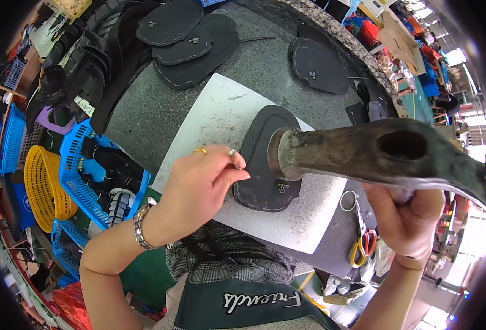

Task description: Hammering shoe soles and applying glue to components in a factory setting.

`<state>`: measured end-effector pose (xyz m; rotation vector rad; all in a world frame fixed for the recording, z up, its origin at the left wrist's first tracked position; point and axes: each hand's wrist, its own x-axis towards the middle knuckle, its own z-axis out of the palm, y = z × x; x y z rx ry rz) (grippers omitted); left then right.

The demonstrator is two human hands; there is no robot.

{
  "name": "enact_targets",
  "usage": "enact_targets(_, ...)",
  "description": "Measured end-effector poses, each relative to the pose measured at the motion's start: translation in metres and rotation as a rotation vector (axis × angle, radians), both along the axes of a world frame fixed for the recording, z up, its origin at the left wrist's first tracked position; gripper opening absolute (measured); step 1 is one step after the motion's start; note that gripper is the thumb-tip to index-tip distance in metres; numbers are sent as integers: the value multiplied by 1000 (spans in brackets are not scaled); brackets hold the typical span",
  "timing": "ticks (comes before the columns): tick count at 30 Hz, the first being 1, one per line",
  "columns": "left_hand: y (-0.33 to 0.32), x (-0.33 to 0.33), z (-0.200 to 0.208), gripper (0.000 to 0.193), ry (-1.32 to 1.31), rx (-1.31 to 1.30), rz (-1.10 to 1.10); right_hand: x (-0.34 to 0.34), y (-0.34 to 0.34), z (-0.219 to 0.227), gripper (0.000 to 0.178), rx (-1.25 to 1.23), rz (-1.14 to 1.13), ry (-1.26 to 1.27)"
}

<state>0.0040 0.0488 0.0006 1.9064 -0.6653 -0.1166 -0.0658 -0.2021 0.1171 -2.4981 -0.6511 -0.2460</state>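
Note:
My right hand (405,217) is closed round the handle of a hammer (347,154), raised close to the camera. Its worn metal head hides part of what lies below. My left hand (193,184), with a gold ring and a metal watch, is pinched over a rounded black piece (268,199). Whatever sits between its thumb and forefinger is too small and hidden to name; a silvery bit shows beside the forefinger. The black piece has a stitched-looking line and a small emblem. It lies on a white board (199,129) strewn with dark crumbs.
Scissors (362,245) with red and yellow handles lie right of the board. More black pieces (196,47) are stacked at the far left, and another (320,65) lies far right. A blue basket (78,170) and a yellow basket (36,187) stand at the left.

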Motion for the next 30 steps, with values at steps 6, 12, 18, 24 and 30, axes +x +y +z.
enact_targets(6,-6,-5,2,9,-280,181,-58,14,17,5,31,-176,-66,125)
enact_targets(12,-3,8,2,6,227,-81,46,14,23,10,28,-94,-145,140)
enact_targets(18,-11,1,-2,7,-253,100,-1,17,16,13,32,-44,-47,184)
enact_targets(24,-10,13,-3,6,135,-143,6,16,16,15,32,49,-108,227)
enact_targets(30,-18,10,-1,6,-34,25,-5,19,17,13,34,-315,-38,222)
